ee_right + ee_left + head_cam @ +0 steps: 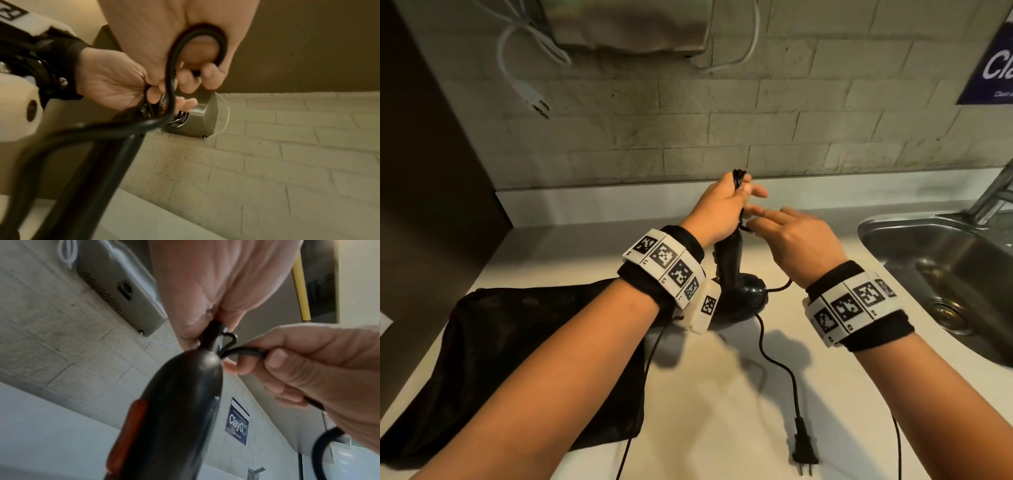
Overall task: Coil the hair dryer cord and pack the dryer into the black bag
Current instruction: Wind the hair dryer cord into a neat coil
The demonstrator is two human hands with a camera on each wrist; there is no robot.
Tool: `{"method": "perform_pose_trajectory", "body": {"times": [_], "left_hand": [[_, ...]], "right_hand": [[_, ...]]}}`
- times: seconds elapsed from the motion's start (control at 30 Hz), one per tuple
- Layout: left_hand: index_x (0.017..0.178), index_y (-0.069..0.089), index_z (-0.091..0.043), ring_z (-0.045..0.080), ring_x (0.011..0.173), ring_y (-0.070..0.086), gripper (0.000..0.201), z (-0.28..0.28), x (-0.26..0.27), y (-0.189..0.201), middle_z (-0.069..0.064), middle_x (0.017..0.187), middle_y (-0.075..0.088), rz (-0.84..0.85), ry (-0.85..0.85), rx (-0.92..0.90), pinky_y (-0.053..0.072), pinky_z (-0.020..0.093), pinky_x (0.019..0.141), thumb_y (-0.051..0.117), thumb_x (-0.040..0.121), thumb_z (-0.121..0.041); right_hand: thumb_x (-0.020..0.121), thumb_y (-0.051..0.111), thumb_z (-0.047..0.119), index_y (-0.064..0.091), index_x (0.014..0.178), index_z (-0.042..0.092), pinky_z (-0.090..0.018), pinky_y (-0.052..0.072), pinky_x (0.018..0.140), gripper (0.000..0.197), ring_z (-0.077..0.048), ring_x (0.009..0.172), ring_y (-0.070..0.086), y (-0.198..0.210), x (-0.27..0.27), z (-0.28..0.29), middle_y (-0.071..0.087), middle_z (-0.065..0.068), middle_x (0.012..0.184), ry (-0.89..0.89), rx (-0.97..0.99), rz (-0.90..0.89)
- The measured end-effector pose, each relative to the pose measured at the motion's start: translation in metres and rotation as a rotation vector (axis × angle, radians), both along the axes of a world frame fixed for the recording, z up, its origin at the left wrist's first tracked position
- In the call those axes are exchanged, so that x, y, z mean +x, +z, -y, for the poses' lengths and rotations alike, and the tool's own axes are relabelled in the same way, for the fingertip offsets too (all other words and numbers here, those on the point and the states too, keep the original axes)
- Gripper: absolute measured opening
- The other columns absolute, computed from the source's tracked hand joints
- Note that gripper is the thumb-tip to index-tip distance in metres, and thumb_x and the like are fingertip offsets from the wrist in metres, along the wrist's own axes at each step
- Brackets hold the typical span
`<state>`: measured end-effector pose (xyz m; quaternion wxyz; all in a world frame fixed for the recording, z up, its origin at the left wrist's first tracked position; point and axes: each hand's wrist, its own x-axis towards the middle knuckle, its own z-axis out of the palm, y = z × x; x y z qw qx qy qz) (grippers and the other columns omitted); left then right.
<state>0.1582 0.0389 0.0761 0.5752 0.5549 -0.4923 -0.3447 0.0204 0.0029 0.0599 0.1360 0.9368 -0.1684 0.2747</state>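
Dark blue sign (237, 421) on brick wall (51, 331): white lettering reads "ClayGO"; the small lines above and below it are too blurred to read. Head view shows only "Cla" at frame edge. Wristband (666, 263) squares: coded patterns, no legible text.

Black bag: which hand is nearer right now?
Left. The left hand is up past the black bag's far right corner, holding cord loops; the right hand is farther right, toward the sink.

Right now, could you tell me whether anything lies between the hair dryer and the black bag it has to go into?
Nothing visible does. The hair dryer stands just right of the black bag; only the left forearm crosses above. The bag lies flat, unopened.
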Motion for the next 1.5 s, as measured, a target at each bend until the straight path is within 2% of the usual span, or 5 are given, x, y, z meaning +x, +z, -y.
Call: {"method": "perform_pose_trajectory", "body": {"times": [0.33,0.67,0.83,1.13,1.5], "left_hand": [[0.059,0.038,-0.016,0.009,0.043,0.033,0.064,-0.011,-0.008,0.017,-0.007,0.043,0.039,0.122,-0.201,0.130,0.033,0.026,0.054,-0.002,0.093,-0.052],[0.054,0.059,-0.021,0.005,0.033,0.021,0.082,-0.012,0.008,0.013,0.005,0.050,0.036,0.054,-0.332,0.214,0.029,0.022,0.046,-0.002,0.087,-0.065],[0.066,0.058,-0.007,0.003,0.028,0.021,0.061,-0.016,0.018,0.012,-0.010,0.029,0.026,-0.052,-0.322,0.149,0.026,0.015,0.037,0.021,0.098,-0.042],[0.066,0.054,-0.009,0.003,0.028,0.025,0.048,-0.020,0.032,0.006,-0.009,0.031,0.030,-0.221,-0.269,0.100,0.030,0.016,0.037,0.029,0.098,-0.035],[0.093,0.062,-0.013,0.002,0.046,0.045,0.018,-0.019,0.019,-0.014,-0.012,0.048,0.048,-0.134,-0.056,-0.108,0.041,0.012,0.051,0.044,0.095,-0.016]], "right_hand": [[0.083,0.043,0.025,0.060,0.082,0.008,-0.031,0.047,0.049,0.024,-0.028,0.057,0.059,0.036,0.006,0.007,0.066,-0.008,0.067,-0.024,-0.076,0.104],[0.085,0.049,0.039,0.065,0.080,-0.001,-0.040,0.047,0.060,0.042,-0.029,0.070,0.055,0.034,0.010,0.023,0.056,-0.021,0.095,0.067,0.284,0.213],[0.079,0.017,0.068,0.062,0.083,-0.001,-0.013,0.032,0.056,0.083,-0.013,0.064,0.049,0.021,0.012,0.026,0.052,-0.002,0.068,0.225,0.567,0.257],[0.092,0.042,0.021,0.055,0.085,0.016,-0.011,0.036,0.054,0.016,0.002,0.054,0.047,0.003,0.027,0.010,0.049,0.009,0.064,0.222,0.815,0.384],[0.096,0.036,0.014,0.058,0.087,0.015,-0.014,0.029,0.040,0.024,-0.008,0.040,0.041,0.006,0.038,0.011,0.039,0.007,0.050,0.101,0.771,0.499]]}}
